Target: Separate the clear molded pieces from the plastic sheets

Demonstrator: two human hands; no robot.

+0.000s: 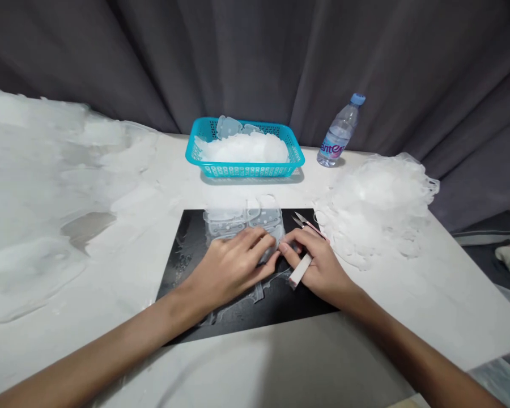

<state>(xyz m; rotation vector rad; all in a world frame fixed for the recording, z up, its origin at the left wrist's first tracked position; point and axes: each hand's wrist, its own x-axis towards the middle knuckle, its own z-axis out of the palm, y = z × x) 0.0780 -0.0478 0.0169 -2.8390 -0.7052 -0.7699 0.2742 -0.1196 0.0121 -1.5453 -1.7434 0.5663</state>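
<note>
Grasped in the right hand (325,269), a pointed tool (301,271) is tucked, probably so that the edge of the translucent plastic piece (267,218) can also be reached. This piece, on the black mat (284,303), is probably steadied by the left hand (238,258), whose pinch cannot be confirmed. Some room is offered leftward, but rightward it is limited by the white heap (378,187).

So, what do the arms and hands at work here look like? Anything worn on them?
They are a person's own. Both the left hand and the right hand are ungloved, and the forearms show no sleeves, watch or bracelet. No ring shows, though some fingers are partly hidden.
</note>
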